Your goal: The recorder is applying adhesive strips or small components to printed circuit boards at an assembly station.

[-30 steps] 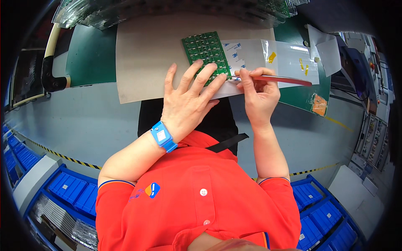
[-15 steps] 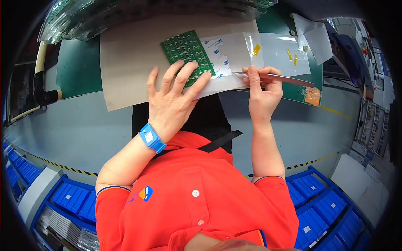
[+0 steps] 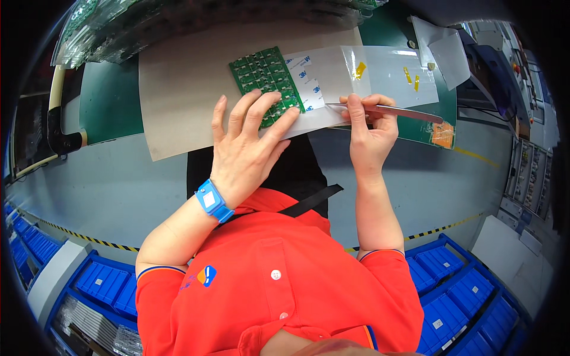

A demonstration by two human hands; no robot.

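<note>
In the head view, reading the clock from its centre, I have the thin green rectangular circuit board (image 3: pixel 267 71) at twelve o'clock, lying on a large tan paper sheet (image 3: pixel 184 95) over the green surface (image 3: pixel 110 98). The left hand (image 3: pixel 243 142), between ten and eleven, is a loose, spread grip, fingertips resting on the board's near part. The right hand (image 3: pixel 374 130), at two o'clock, has its grip closed on long slim metal tweezers (image 3: pixel 409 113), their points toward nine o'clock, at the edge of a white sheet with blue print (image 3: pixel 309 86); whether they pinch anything is too small for me to tell.

As I judge it, the points could skid into the board or the left fingertips if pushed too hard that way. Uneven finger pressure could swivel the board on the loose paper. A careless right-hand sweep could drag the clear plastic film (image 3: pixel 392 83), between one and two, with its small yellow strips (image 3: pixel 360 70).

For containers, I see blue plastic bins (image 3: pixel 102 282) at eight o'clock and more between four and five; I can't make out their contents. Clear plastic packs (image 3: pixel 107 29) between ten and eleven, farther out, show blurred green inside.
</note>
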